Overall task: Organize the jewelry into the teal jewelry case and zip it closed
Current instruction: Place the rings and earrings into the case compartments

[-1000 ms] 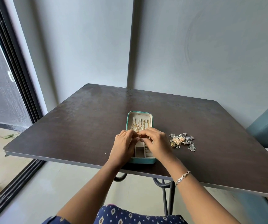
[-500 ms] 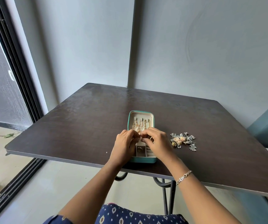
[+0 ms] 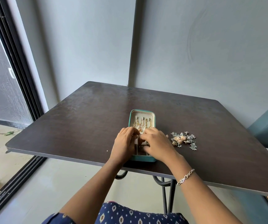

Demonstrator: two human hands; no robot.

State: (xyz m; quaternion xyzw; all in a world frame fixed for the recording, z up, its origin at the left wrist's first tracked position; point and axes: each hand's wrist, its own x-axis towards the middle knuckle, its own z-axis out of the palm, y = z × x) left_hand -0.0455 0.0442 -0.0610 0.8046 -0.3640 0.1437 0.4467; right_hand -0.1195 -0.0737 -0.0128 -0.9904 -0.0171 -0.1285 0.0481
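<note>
Centrally, open case (image 3: 143,158) on table (image 3: 81,126), chains (image 3: 142,124) in lid, left hand (image 3: 124,143) and right hand (image 3: 158,144) curled over it, held item indiscernible, brooches (image 3: 184,139) just right.

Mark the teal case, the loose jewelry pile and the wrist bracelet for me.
teal jewelry case (image 3: 143,158), head view, teal front wall nearest the person.
loose jewelry pile (image 3: 181,139), head view, gold pieces at its middle.
bracelet (image 3: 185,176), head view, links across the right wrist.

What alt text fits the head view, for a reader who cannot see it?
The left hand and the right hand meet over an open teal jewelry case on a dark table. Gold chains lie in its lid; loose jewelry lies right of it.
</note>
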